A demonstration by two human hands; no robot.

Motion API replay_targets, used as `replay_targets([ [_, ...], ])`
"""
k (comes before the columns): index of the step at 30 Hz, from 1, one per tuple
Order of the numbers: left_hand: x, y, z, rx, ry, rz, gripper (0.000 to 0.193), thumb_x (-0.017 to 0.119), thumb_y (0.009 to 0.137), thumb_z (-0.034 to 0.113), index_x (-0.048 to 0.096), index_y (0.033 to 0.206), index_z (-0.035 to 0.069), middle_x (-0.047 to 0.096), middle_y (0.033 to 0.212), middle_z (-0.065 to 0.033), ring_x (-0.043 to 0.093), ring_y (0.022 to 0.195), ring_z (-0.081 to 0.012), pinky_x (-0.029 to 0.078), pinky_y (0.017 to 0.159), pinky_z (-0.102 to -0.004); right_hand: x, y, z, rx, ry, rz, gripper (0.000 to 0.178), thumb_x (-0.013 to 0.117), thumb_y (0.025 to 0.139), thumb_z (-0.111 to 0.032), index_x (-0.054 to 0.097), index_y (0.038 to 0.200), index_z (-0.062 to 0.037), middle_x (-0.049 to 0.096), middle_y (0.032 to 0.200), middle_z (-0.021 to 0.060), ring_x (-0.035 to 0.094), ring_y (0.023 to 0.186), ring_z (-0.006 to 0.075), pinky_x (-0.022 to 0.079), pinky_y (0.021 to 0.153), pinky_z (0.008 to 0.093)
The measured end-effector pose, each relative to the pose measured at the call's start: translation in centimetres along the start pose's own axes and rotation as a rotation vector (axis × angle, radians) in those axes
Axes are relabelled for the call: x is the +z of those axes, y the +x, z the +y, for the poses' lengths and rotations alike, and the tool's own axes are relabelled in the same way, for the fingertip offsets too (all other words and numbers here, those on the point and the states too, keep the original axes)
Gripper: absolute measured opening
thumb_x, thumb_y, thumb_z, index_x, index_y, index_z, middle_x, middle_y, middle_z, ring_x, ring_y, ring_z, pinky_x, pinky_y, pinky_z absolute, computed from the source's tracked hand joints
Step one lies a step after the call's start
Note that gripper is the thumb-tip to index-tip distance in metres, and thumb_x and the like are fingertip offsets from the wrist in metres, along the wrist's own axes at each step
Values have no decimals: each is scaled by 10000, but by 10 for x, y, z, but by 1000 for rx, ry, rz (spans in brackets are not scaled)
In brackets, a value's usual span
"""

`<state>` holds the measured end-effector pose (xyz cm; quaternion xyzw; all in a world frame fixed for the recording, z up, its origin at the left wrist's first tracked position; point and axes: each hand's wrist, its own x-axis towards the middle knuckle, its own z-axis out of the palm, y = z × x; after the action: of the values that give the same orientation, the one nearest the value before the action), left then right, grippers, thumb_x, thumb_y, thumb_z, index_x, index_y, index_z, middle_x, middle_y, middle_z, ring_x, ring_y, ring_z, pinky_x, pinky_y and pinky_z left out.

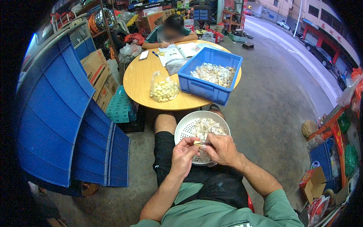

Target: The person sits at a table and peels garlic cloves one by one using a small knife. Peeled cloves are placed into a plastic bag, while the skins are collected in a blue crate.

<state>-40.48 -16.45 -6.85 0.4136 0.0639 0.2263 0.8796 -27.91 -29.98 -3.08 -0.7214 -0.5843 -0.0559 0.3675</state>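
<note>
Over my lap, my left hand (183,158) pinches a pale yellow garlic clove (196,143) between thumb and fingertips. My right hand (224,150) is closed around a small knife (205,143), its thin metal blade against the clove; the handle is hidden in my fist. Below both hands a white perforated colander (181,127) rests on my thighs, with garlic and papery skins (206,126) in it. Ahead on the round wooden table (137,81) stand a clear plastic bag of peeled cloves (164,90) and a blue crate (204,89) of whitish garlic pieces and skins.
Across the table a person (172,32) leans over an open book (187,50), near a phone (144,55). Large blue curved panels (56,109) and cardboard boxes (94,66) line the left. An orange rack (337,140) and an open carton (314,183) stand at right.
</note>
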Motion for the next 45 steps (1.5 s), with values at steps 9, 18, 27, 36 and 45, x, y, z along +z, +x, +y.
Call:
replay_targets([
  [9,-2,-2,-1,-48,-64,-55,231,623,949,27,589,1177,0,654,1091,-92,628,926,-135,518,767,-257,-6,1,-4,-68,35,-23,238,727,822,-200,560,818,-31,624,691,171,650,641,363,503,575,464],
  [18,9,-4,-2,-93,-192,-8,252,639,952,66,573,1190,18,637,1072,-73,627,907,-132,524,772,-263,-6,-1,-4,-75,123,-53,247,738,817,-204,577,818,-16,636,692,179,657,641,367,501,569,456],
  [27,9,0,-4,15,-38,-54,228,701,902,46,594,1102,22,656,1068,-97,651,900,-142,556,732,-254,-14,-4,-3,-42,294,-36,222,722,843,-177,592,797,-4,624,686,176,639,616,352,475,556,429],
  [36,-3,4,-10,118,65,-174,298,776,866,169,580,1043,31,648,1015,-91,634,821,-132,549,670,-239,-18,-5,0,35,450,-91,220,691,876,-175,577,795,-5,574,646,163,607,579,294,435,533,393],
  [45,-10,6,-5,45,-12,-93,248,662,959,166,583,1132,6,661,1073,-130,646,821,-160,533,662,-252,-33,1,0,239,340,-48,189,670,889,-164,591,833,-2,594,686,165,587,600,252,455,575,381],
])
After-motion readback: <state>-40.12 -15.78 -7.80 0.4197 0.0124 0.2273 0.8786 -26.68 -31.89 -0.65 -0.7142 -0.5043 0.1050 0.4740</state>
